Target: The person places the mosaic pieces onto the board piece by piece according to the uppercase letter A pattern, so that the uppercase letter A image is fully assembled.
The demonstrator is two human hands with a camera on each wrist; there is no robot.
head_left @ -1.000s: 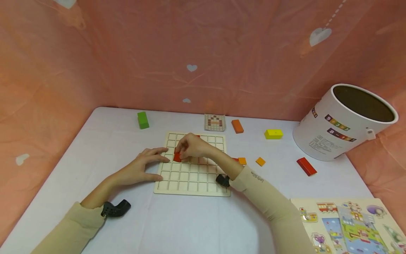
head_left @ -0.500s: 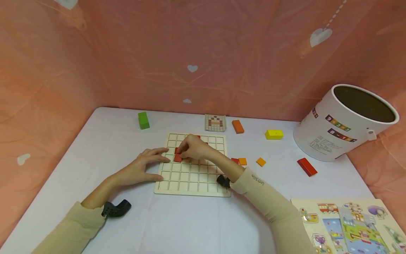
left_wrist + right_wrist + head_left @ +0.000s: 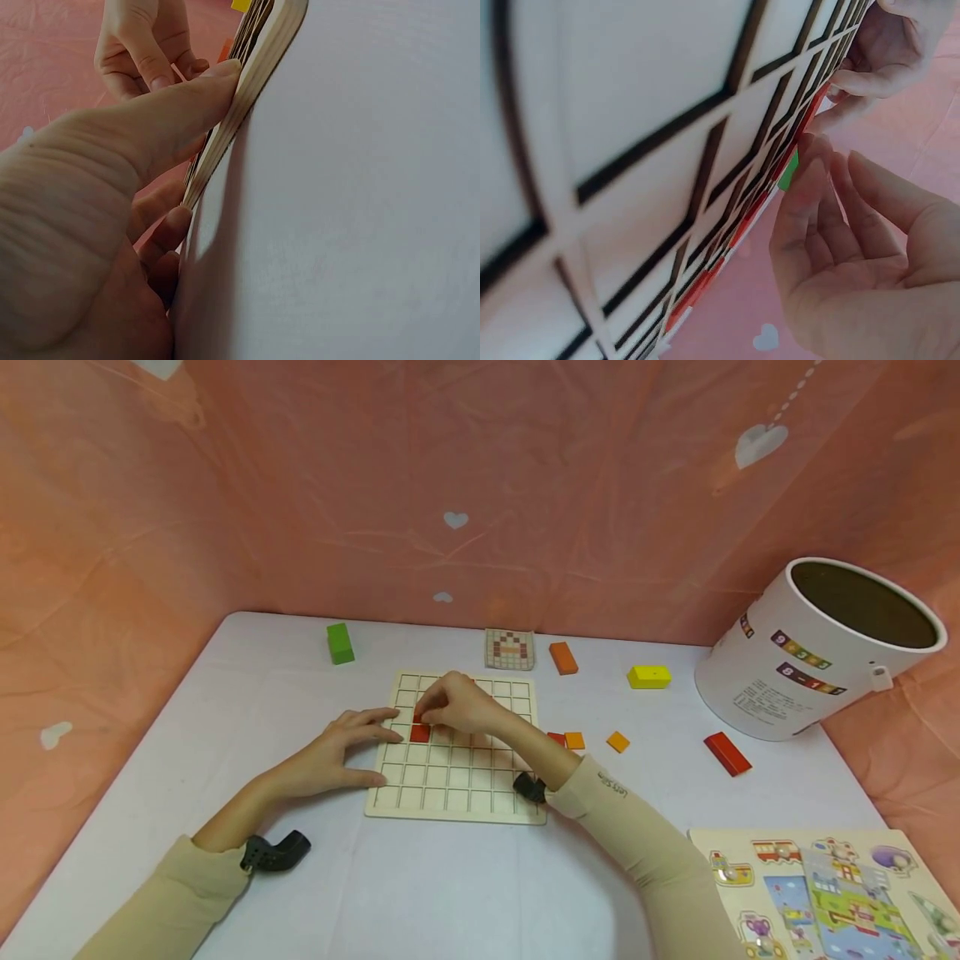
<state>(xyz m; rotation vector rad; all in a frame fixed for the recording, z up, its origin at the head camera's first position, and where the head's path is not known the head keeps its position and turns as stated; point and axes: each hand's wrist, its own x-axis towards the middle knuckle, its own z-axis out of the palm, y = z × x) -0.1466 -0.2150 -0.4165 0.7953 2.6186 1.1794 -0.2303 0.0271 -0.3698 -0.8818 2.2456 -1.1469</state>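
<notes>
Nearest you, well to the right of your right hand, lies a picture puzzle (image 3: 720,839). Your left hand (image 3: 330,756), released and with its fingers spread, rests its thumb and fingertips on the left edge of the square-ruled board (image 3: 450,793). Just ahead and to its right, your right hand (image 3: 459,706) reaches over the board with bent fingers, their tips at a red tile (image 3: 420,733) and its neighbour behind; whether they pinch that neighbour or merely press it cannot be told. More red pieces (image 3: 697,291) show along the board beyond this hand, in the right wrist view. The laying of tiles appears partway along: several red ones are down, most visible squares are bare, and no orange shows on the board, though your right hand conceals some squares. Loose to the right of that hand lie an orange tile (image 3: 573,741) with a red one touching or just beside it, and a second orange tile (image 3: 618,742), presumably left to place. Farther right are a red block (image 3: 727,754) and a bucket (image 3: 795,668). Beyond your right hand sit a yellow block (image 3: 649,677), an orange block (image 3: 563,658) and a patterned card (image 3: 510,650); beyond your left, a green block (image 3: 340,643).
</notes>
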